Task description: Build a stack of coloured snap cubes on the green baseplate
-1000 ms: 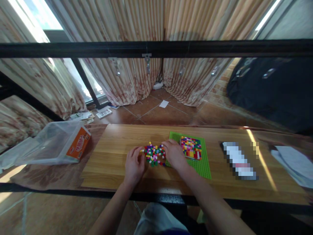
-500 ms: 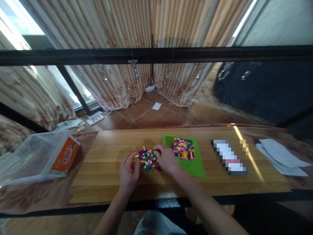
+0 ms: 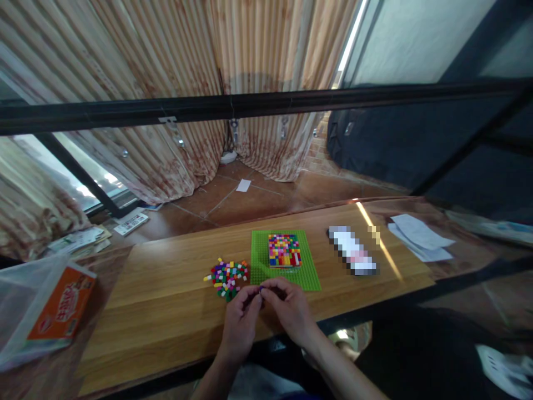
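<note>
My left hand (image 3: 242, 319) and my right hand (image 3: 290, 310) meet at the fingertips in front of the green baseplate (image 3: 311, 273). Between them is a tiny dark purple building brick (image 3: 261, 289), pinched by the fingers of both hands and partly hidden by them. On the baseplate sits a square block of many-coloured bricks (image 3: 284, 250), built up in layers. A loose pile of small mixed-colour bricks (image 3: 228, 276) lies just left of the baseplate, beyond my left hand.
The wooden table (image 3: 158, 300) carries a blurred-out phone-like object (image 3: 352, 251) and white papers (image 3: 420, 236) on the right. At far left stands a translucent plastic bin (image 3: 25, 300) with an orange label. A black rail (image 3: 266, 104) crosses behind.
Both hands have left the brick pile and come together nearer my body, with a dark brick between the fingertips. My view has turned to the right.
</note>
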Tool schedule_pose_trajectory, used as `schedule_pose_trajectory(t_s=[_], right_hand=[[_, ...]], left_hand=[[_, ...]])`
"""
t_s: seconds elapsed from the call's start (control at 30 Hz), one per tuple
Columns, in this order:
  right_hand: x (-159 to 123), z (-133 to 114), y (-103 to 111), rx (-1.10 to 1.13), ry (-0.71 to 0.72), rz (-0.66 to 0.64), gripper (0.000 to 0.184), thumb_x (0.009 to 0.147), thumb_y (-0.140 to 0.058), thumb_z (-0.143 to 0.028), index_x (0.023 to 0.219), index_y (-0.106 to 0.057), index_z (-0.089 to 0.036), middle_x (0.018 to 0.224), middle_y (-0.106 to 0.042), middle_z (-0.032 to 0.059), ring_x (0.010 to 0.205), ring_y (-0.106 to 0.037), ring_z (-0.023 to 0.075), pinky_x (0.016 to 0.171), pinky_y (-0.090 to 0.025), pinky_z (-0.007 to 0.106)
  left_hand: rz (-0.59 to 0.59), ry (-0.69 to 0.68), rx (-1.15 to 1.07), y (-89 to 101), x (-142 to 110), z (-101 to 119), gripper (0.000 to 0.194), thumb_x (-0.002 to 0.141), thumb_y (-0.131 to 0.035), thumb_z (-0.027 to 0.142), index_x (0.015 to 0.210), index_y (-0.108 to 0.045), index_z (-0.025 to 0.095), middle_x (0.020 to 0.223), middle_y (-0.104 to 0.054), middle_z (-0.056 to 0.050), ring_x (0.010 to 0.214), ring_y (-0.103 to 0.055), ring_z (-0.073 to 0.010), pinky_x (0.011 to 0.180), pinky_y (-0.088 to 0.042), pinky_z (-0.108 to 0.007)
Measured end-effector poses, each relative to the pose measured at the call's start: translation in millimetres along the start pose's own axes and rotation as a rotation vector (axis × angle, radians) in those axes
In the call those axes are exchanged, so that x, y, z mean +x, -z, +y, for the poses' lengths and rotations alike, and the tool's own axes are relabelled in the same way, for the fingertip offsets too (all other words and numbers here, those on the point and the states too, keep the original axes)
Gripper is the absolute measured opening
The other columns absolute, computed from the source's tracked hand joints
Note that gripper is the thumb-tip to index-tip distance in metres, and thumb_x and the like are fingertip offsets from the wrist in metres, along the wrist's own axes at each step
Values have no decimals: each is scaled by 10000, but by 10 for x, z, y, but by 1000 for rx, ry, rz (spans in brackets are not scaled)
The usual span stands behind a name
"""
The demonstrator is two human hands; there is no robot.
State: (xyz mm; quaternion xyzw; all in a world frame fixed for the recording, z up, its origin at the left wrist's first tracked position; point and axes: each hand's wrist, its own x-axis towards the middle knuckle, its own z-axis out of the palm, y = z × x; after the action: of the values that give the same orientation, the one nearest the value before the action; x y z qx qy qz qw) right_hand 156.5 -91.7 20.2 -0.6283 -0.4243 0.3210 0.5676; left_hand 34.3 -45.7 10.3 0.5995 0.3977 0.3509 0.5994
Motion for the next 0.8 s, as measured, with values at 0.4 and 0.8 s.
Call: schedule_pose_trajectory(t_s=[0.4,0.8], right_hand=[[-85,33,246,-302,209,31,177,883,-539,-230,890,-716,-241,870,-667,43,807,-635,156,727,-530,274],[509,256,643,-522,310,314,177,871,-580,-315,919,-739,-256,930,-628,58,898,-587,191,806,-502,346]], left_hand=[[-55,-2,249,-265,1,95,204,866,-481,278,835,-646,163,767,-674,-36,717,-619,-170,663,-480,-271],[101,-137,279,-277,377,-69,161,886,-474,273,902,-602,177,1092,-642,-93,1024,-599,-202,869,-471,-327]])
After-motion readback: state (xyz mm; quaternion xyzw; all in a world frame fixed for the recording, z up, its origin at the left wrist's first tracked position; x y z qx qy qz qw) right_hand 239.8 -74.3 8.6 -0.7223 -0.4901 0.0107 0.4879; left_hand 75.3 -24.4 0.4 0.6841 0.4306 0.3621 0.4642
